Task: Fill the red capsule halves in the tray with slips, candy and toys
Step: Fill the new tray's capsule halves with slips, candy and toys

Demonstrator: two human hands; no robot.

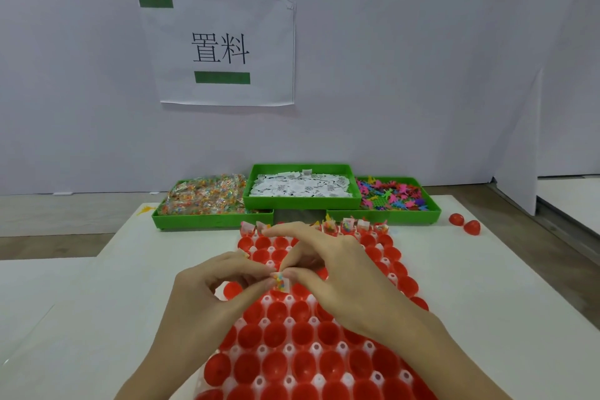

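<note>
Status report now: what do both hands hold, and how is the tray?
Both hands pinch one candy packet above the tray. Far row filled; most red halves empty. Nothing in the way.

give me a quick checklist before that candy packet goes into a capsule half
1. Candy packet held: ok, left hand and right hand both pinch it.
2. Empty capsule halves below the hands: ok, many open red cups.
3. Far row already filled: ok, slips and candy stick up there.
4. Slip with the packet: cannot tell, fingers hide it.
5. Supply bins stocked: ok, candy bin, slip bin, toy bin all hold stock.
6. Two loose capsule halves on the table: not ok, outside the tray.
</note>
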